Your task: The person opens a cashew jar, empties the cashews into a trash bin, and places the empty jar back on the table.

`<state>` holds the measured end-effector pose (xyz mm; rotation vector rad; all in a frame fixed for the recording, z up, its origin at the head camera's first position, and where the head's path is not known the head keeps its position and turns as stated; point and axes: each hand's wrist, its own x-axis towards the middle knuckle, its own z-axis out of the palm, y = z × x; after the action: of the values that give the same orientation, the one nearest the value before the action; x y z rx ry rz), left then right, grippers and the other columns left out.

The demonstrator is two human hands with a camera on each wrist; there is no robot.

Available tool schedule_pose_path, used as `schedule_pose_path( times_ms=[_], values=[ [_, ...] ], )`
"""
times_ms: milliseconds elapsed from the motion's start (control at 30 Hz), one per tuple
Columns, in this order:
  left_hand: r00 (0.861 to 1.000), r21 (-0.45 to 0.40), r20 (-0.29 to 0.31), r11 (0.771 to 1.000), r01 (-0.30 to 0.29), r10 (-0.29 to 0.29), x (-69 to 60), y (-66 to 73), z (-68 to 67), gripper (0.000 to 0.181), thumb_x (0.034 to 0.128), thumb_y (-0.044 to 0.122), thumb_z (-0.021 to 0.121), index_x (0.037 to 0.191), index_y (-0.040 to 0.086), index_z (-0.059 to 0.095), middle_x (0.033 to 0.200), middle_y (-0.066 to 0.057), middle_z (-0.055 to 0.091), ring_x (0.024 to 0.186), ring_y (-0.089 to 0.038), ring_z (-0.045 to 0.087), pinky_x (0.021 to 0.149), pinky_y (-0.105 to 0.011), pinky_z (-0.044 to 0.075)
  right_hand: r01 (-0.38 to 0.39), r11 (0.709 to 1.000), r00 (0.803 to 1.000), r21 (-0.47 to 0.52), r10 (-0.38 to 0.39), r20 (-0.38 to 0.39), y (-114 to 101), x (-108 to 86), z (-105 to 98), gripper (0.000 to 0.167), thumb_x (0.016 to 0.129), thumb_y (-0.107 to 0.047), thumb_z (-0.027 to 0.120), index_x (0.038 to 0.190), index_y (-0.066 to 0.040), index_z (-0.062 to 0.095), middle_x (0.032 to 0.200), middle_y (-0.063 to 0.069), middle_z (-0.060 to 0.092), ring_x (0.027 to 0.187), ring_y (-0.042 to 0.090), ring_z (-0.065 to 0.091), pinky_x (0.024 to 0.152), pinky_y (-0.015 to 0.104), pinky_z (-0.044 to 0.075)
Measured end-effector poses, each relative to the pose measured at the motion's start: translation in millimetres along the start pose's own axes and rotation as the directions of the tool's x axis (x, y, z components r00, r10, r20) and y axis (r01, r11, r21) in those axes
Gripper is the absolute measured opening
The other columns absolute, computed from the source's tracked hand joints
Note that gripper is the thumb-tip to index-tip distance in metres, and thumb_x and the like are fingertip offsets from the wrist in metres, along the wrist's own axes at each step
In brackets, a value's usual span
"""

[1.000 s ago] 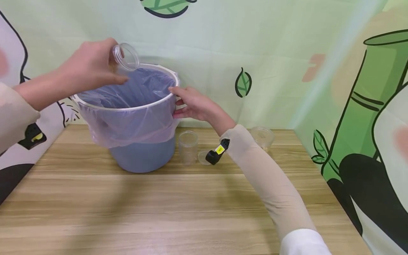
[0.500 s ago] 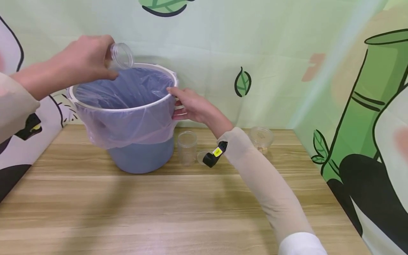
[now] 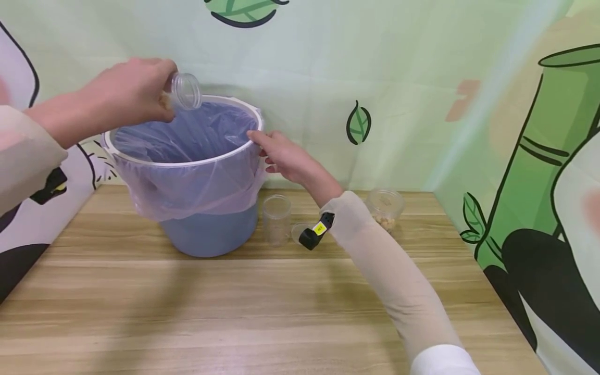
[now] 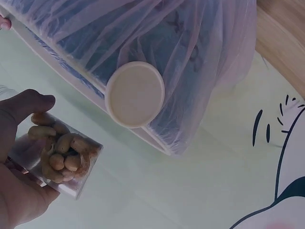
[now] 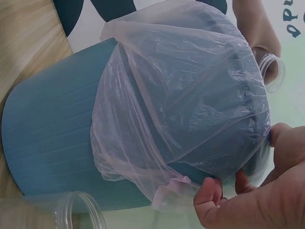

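Note:
Tilted on its side, a clear plastic jar (image 3: 186,91) is gripped by my left hand (image 3: 128,99) above the left part of the bin's mouth. In the left wrist view, brown nuts (image 4: 66,155), some curved like cashews, lie in the jar's bottom end. The blue bin (image 3: 208,234) stands upright, lined with a thin pinkish bag (image 3: 197,187) folded over its white rim (image 3: 187,163). At the bin's right side, my right hand (image 3: 290,159) pinches the rim and liner, thumb on top. The bin's floor is hidden.
Right of the bin stands an upright clear jar (image 3: 276,221). Beside it a clear round disc, perhaps a lid (image 3: 298,233), lies on the wooden table (image 3: 262,312). Behind my right sleeve is a clear container (image 3: 386,205) with pale pieces inside. A printed cloth (image 3: 300,62) hangs behind.
My left hand and the jar shifted slightly left, then came back right and a little lower. My right hand stays at the bin's rim, its lower fingers moved slightly.

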<state>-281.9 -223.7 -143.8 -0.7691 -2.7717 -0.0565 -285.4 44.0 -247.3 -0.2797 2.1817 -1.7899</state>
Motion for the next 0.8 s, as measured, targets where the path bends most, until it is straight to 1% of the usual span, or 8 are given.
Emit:
schedule_pose_path(
  times_ms=[133,167,233,300,400,533,633,800],
  values=[
    [1.000,0.010,0.004,1.000,-0.020,0.020,-0.3,2.0,0.0,0.050,0.0769,0.005,0.078,0.115,-0.009,0.049,0.104,-0.024,0.058,0.086,-0.040,0.059,0.070,-0.055,0.050,0.017,0.991,0.999,-0.133,-0.021,-0.027,0.3,-4.5,-1.9,0.035,0.105,-0.044,0.050,0.107,-0.011,0.038,0.097,0.002,0.036,0.079,0.014,0.034,0.065,0.029,0.039],
    [1.000,0.012,0.004,1.000,-0.021,0.021,-0.2,2.8,-0.2,0.049,0.0769,0.005,0.078,0.115,-0.009,0.049,0.103,-0.024,0.058,0.086,-0.039,0.058,0.070,-0.055,0.050,0.025,0.987,0.999,-0.156,-0.030,-0.030,0.4,-5.1,-2.5,0.034,0.106,-0.044,0.049,0.105,-0.011,0.039,0.093,0.001,0.035,0.075,0.013,0.034,0.063,0.029,0.040],
    [1.000,0.016,0.003,1.000,-0.022,0.022,0.1,4.2,-1.1,0.050,0.0768,0.005,0.079,0.115,-0.009,0.049,0.104,-0.024,0.058,0.086,-0.040,0.058,0.070,-0.055,0.050,0.048,0.985,0.998,-0.166,-0.052,-0.023,0.4,-5.2,-2.8,0.035,0.107,-0.042,0.048,0.092,-0.011,0.041,0.084,-0.001,0.035,0.069,0.011,0.035,0.060,0.027,0.041],
    [1.000,0.027,-0.005,0.999,-0.021,0.022,1.4,5.6,-2.7,0.051,0.0764,0.005,0.079,0.115,-0.009,0.049,0.103,-0.024,0.058,0.085,-0.040,0.058,0.069,-0.055,0.049,0.081,0.989,0.997,-0.121,-0.083,-0.009,0.6,-4.3,-2.4,0.040,0.108,-0.036,0.048,0.078,-0.012,0.038,0.072,-0.002,0.032,0.060,0.012,0.032,0.056,0.026,0.041],
    [1.000,0.042,-0.006,0.999,-0.024,0.024,4.0,7.8,-5.3,0.050,0.0767,0.005,0.078,0.115,-0.009,0.049,0.104,-0.025,0.058,0.085,-0.040,0.057,0.068,-0.055,0.049,0.113,0.993,0.994,-0.023,-0.114,-0.007,0.6,-2.0,-1.2,0.045,0.108,-0.029,0.047,0.069,-0.011,0.036,0.064,-0.001,0.034,0.056,0.013,0.039,0.058,0.028,0.046],
    [0.999,0.061,-0.002,0.997,-0.039,0.039,6.3,9.6,-7.1,0.048,0.0765,0.003,0.075,0.116,-0.009,0.049,0.104,-0.024,0.057,0.085,-0.040,0.057,0.067,-0.054,0.049,0.115,0.992,0.993,0.046,-0.114,-0.010,0.6,0.7,0.5,0.038,0.109,-0.026,0.046,0.075,-0.009,0.040,0.073,0.004,0.037,0.062,0.018,0.051,0.072,0.036,0.054],
    [0.998,0.065,0.008,0.996,-0.056,0.055,8.3,10.5,-7.0,0.046,0.0754,0.003,0.073,0.114,-0.007,0.050,0.102,-0.022,0.057,0.084,-0.039,0.056,0.066,-0.052,0.048,0.085,0.993,0.996,0.085,-0.085,-0.001,0.5,1.5,0.3,0.034,0.109,-0.027,0.047,0.081,-0.010,0.038,0.080,0.006,0.036,0.066,0.020,0.051,0.080,0.042,0.054],
    [0.998,0.074,0.015,0.995,-0.067,0.066,10.9,12.6,-6.7,0.044,0.0750,0.003,0.072,0.112,-0.006,0.051,0.101,-0.022,0.058,0.082,-0.039,0.056,0.063,-0.052,0.047,0.039,0.991,0.999,0.131,-0.040,0.008,1.7,3.0,-0.1,0.028,0.108,-0.030,0.049,0.092,-0.011,0.035,0.088,0.008,0.036,0.070,0.021,0.047,0.083,0.044,0.054]
  ],
)
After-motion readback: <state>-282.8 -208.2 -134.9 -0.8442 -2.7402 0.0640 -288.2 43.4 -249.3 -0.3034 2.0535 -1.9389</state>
